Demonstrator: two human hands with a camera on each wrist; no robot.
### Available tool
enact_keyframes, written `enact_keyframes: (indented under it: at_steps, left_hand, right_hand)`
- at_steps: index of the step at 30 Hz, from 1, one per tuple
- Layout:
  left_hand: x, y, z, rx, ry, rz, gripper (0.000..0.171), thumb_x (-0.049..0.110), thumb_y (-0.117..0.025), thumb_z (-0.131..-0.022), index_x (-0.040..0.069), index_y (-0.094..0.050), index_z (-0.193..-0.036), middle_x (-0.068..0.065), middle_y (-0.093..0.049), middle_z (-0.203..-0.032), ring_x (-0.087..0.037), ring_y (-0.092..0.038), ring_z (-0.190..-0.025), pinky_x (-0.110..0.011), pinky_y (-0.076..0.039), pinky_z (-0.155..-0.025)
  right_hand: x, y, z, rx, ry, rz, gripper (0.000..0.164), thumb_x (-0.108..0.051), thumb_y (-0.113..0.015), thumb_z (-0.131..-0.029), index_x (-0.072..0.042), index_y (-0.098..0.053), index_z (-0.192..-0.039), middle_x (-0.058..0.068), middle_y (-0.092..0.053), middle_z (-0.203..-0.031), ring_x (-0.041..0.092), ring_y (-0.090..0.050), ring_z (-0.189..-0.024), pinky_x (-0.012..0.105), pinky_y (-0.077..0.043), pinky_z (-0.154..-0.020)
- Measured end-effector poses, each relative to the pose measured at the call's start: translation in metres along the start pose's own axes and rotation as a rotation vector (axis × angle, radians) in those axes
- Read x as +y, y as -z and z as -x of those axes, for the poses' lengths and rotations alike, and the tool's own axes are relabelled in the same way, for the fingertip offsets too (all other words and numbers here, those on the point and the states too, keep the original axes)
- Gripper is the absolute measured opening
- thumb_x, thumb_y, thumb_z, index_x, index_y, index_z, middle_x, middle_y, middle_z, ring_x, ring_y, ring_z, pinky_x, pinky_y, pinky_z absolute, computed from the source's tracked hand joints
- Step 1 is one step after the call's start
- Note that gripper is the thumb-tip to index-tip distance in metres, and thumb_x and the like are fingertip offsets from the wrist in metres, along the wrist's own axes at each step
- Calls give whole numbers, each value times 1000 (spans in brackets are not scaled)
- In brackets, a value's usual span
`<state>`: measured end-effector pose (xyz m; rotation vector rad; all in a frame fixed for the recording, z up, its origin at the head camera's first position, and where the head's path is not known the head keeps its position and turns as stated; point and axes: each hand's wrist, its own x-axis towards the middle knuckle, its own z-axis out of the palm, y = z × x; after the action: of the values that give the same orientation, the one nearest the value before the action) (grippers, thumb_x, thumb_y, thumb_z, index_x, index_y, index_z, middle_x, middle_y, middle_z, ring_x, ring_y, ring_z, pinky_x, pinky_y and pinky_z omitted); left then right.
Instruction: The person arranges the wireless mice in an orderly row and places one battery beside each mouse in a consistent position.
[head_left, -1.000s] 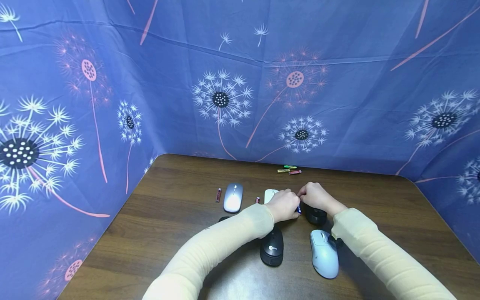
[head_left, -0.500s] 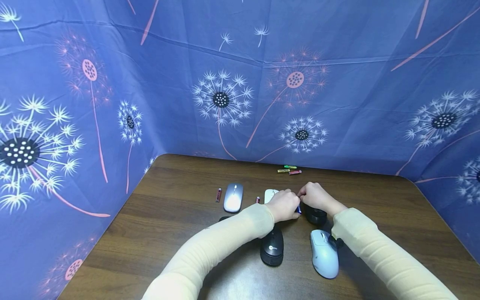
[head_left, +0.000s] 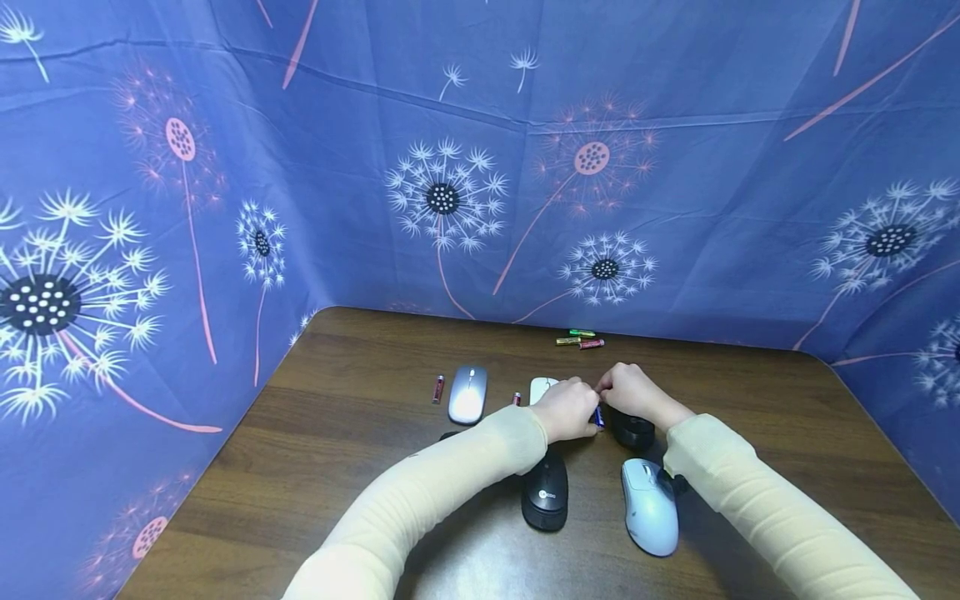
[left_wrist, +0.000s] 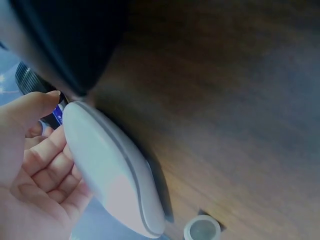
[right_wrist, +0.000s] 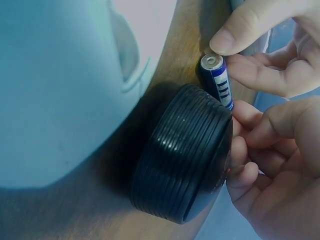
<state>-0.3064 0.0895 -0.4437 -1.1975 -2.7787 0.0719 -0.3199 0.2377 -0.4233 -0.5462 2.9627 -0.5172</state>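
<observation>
A blue-and-white cylindrical battery (right_wrist: 220,86) lies just above or on the table, between a white mouse (left_wrist: 107,165) and a ribbed black mouse (right_wrist: 182,155). My left hand (head_left: 568,411) pinches the battery near one end, its thumb and index finger close around it. At the other end, fingers of my right hand (head_left: 632,392) curl in and pinch the battery. That far end is partly hidden by the black mouse and fingers. In the right wrist view both hands meet around the battery.
A grey mouse (head_left: 467,395) and red batteries (head_left: 438,389) lie to the left. Closer in are a black mouse (head_left: 545,492) and a pale blue mouse (head_left: 650,508). Several small batteries (head_left: 591,343) lie near the back edge, before a blue patterned cloth (head_left: 480,208).
Almost nothing differs. Both hands stay in place around the blue battery, and the head view shifts very slightly.
</observation>
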Motion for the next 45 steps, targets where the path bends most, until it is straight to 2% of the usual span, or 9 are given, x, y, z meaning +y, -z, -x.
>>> enact_keyframes:
  at_steps: [12, 18, 23, 27, 31, 33, 36, 40, 45]
  left_hand:
    - [-3, 5, 3, -23, -9, 25, 26, 44, -70, -82, 18, -65, -77, 7, -62, -78, -11, -57, -84, -24, -50, -73]
    - [-5, 10, 5, -50, -5, 69, 29, 41, -69, -83, 19, -60, -67, 8, -57, -70, -10, -54, -81, -23, -48, -70]
    - [-7, 17, 7, -78, -17, 78, 25, 40, -69, -84, 18, -63, -72, 8, -56, -69, -10, -54, -81, -22, -48, -72]
    - [-9, 22, 9, -48, -58, 86, 19, 35, -67, -86, 17, -65, -80, 8, -60, -73, -9, -57, -79, -22, -50, -74]
    - [-15, 28, 11, -21, -75, 159, 10, 23, -61, -89, 14, -65, -86, 6, -63, -76, -7, -57, -74, -20, -50, -71]
    - [-18, 30, 11, -37, -55, 221, 10, 18, -58, -90, 13, -66, -92, 5, -65, -81, -7, -58, -75, -20, -50, -71]
    - [-24, 35, 9, -81, 0, 324, 21, 15, -54, -91, 11, -67, -106, 2, -69, -99, -7, -62, -90, -19, -50, -79]
    - [-32, 41, 6, -124, 77, 456, 31, 13, -50, -93, 6, -62, -121, -4, -65, -120, -10, -61, -107, -19, -49, -87]
    - [-41, 47, 4, -112, 183, 565, 34, 14, -48, -95, 4, -59, -125, -6, -62, -126, -12, -59, -108, -18, -48, -83]
  right_hand:
    - [1, 1, -1, 5, -1, 5, 17, 0, -58, -78, -3, -75, -80, 7, -71, -77, 17, -60, -72, 38, -51, -68]
    - [2, 3, 0, 33, 21, 18, 20, 0, -57, -78, -9, -75, -75, 2, -71, -74, 16, -61, -74, 39, -51, -70]
    - [2, 8, 1, 42, 21, 12, 22, 1, -56, -77, -11, -74, -73, -1, -70, -71, 15, -59, -74, 37, -49, -69]
    - [2, 13, 3, 34, 23, 7, 20, 0, -56, -78, -10, -74, -74, -1, -70, -71, 13, -57, -71, 35, -48, -68]
    - [0, 21, 6, 11, 14, -19, 19, 0, -57, -81, -7, -74, -76, 1, -71, -73, 12, -56, -70, 31, -47, -65]
    - [-1, 25, 6, -2, 3, -42, 19, 0, -56, -83, -5, -74, -78, 2, -71, -75, 12, -56, -70, 30, -47, -64]
    - [-1, 29, 7, -18, -14, -72, 19, 0, -56, -84, -4, -74, -81, 3, -71, -76, 12, -59, -72, 29, -49, -64]
    - [0, 33, 6, -22, -32, -104, 20, 0, -53, -85, -1, -73, -84, 5, -71, -76, 10, -59, -67, 27, -50, -60]
    - [1, 34, 3, -7, -69, -153, 20, -2, -52, -87, 2, -72, -87, 9, -70, -76, 9, -57, -62, 26, -47, -56]
